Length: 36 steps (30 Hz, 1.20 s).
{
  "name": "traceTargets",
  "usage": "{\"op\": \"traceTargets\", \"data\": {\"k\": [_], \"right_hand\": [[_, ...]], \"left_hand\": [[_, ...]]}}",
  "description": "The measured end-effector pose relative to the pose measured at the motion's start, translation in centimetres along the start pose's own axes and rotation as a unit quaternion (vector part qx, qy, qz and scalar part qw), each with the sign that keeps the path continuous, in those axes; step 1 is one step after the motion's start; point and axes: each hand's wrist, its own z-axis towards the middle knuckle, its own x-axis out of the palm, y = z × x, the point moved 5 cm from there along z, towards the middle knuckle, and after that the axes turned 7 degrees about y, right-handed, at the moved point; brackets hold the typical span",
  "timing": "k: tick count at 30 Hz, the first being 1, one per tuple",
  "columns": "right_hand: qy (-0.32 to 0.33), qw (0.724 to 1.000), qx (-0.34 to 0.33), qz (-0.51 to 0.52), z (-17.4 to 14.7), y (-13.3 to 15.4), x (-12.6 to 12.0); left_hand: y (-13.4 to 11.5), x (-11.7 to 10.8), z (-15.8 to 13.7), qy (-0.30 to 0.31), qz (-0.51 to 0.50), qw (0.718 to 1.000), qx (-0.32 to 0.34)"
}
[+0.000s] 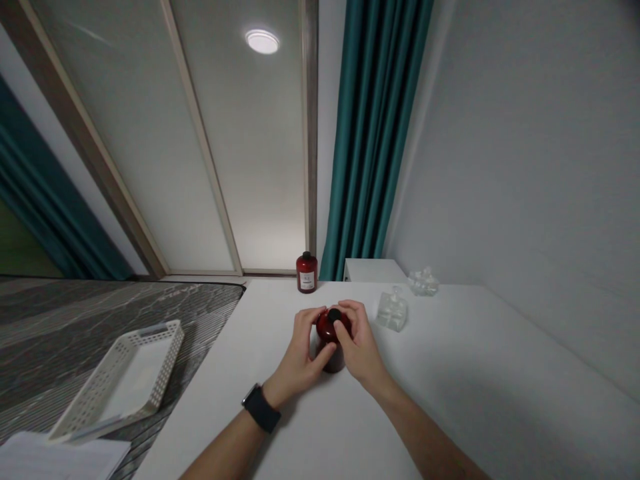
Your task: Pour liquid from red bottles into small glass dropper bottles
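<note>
Both hands are on the dark red bottle (329,331) now, right there between them, upright over the white table (225,373)! The left hand (303,355) curves around its near left side, fingers up at the shoulder; the right hand (362,348) wraps the other flank, its thumb right beside the black cap (335,315). A dark smartwatch (261,408) sits on the left wrist. Straight beyond the hands stands a red labelled bottle (307,273), black-topped as well. Just past the right hand, off to its right, there's a clear glass bottle (393,312), and farther out a clear glass piece (423,283). Well left of the left hand, a white perforated basket (168,363) lies beside some papers (65,460).
</note>
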Motion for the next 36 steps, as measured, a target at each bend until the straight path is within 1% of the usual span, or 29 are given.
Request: {"op": "traceTargets", "data": {"k": [5,8,11,14,19,23,31,36], "right_hand": [[0.001,1.000,-0.003,0.006,0.1,-0.1,-0.2],[0.033,0.999,-0.018,-0.002,-0.2,0.2,-0.6],[0.057,0.994,-0.054,-0.070,-0.7,0.7,-1.3],[0.048,0.985,-0.091,-0.138,-1.1,1.1,-2.1],[0.036,0.971,-0.138,-0.191,-1.1,2.0,-2.4],[0.031,0.964,-0.153,-0.217,-1.0,2.3,-2.3],[0.049,0.966,-0.148,-0.207,-1.0,2.2,-2.3],[0.027,0.979,-0.136,-0.153,-1.1,2.1,-2.4]], "left_hand": [[0.2,0.1,0.1,-0.007,0.011,1.000,0.010],[0.3,-0.2,0.2,-0.011,0.015,1.000,0.019],[0.6,-0.9,0.2,-0.038,0.044,0.998,0.027],[1.0,-1.2,0.0,-0.052,0.084,0.995,0.029],[1.0,-0.9,0.0,-0.026,0.119,0.991,0.063],[0.8,-0.9,0.1,-0.026,0.109,0.992,0.060],[0.6,-1.1,0.1,-0.027,0.074,0.996,0.048],[0.7,-1.3,0.1,-0.034,0.057,0.997,0.034]]}}
